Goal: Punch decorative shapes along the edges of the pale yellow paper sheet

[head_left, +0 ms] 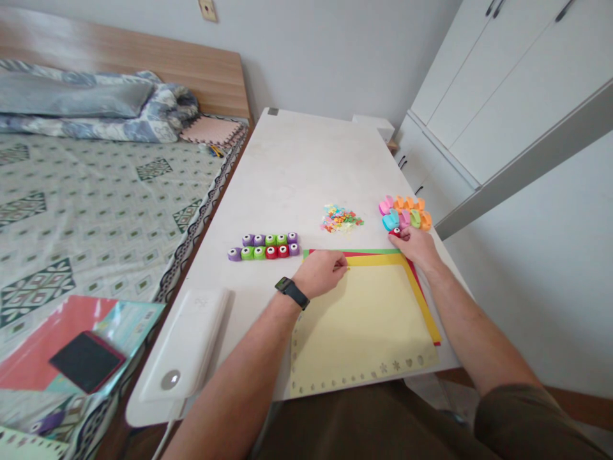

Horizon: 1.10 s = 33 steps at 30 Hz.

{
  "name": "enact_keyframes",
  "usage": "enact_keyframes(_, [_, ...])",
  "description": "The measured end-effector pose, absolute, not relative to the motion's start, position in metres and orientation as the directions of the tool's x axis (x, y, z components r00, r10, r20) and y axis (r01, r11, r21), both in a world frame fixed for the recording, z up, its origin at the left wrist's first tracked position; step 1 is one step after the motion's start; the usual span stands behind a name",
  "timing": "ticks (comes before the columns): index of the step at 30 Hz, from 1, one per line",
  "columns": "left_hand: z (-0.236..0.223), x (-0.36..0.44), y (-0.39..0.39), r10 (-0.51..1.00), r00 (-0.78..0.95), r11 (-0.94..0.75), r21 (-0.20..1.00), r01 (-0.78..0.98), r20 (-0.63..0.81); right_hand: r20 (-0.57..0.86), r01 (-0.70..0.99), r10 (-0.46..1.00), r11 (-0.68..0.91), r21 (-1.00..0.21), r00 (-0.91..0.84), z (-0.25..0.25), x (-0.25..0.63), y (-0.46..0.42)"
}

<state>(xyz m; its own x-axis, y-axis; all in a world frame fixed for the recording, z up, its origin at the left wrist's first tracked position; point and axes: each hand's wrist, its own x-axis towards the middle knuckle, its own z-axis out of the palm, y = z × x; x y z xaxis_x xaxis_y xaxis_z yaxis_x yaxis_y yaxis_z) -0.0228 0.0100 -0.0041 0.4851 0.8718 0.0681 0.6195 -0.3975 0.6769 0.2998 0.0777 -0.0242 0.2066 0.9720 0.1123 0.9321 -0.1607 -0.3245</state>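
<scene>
My right hand grips a small red craft punch at the table's right side, just in front of the larger punches. My left hand, with a dark watch on the wrist, is closed in a pinch over the top edge of a pale yellow paper sheet. A tiny yellow bit shows by its fingertips; what they hold is unclear. Punched shapes line the sheet's left and bottom edges. Beneath it lie darker yellow paper, red and green sheets. Colourful paper cutouts lie in a pile beyond.
Two rows of small purple, green and red punches stand to the left. Larger pink, orange, blue and green punches sit at the right edge. A white corded device lies front left. A bed adjoins the white table.
</scene>
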Motion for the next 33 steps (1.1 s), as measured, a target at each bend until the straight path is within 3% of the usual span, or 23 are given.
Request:
enact_keyframes(9, [-0.003,-0.023,0.01,0.871,0.487,-0.402,0.668,0.627,0.067,0.09,0.948,0.98,-0.144,-0.282,0.176,-0.018,0.304,0.073])
enact_keyframes(22, [-0.001,-0.023,0.009,0.872,0.486,-0.397,0.663,0.635,0.058,0.068,0.931,0.979,-0.16,-0.327,0.192,-0.018,0.302,0.078])
enact_keyframes(30, [-0.002,-0.023,0.009,0.87,0.488,-0.403,0.666,0.628,0.067,0.09,0.95,0.995,-0.022,-0.313,0.053,-0.019,0.31,0.077])
enact_keyframes(33, [-0.002,-0.022,0.009,0.868,0.492,-0.406,0.666,0.626,0.066,0.104,0.942,0.988,-0.072,-0.328,0.112,-0.019,0.307,0.075])
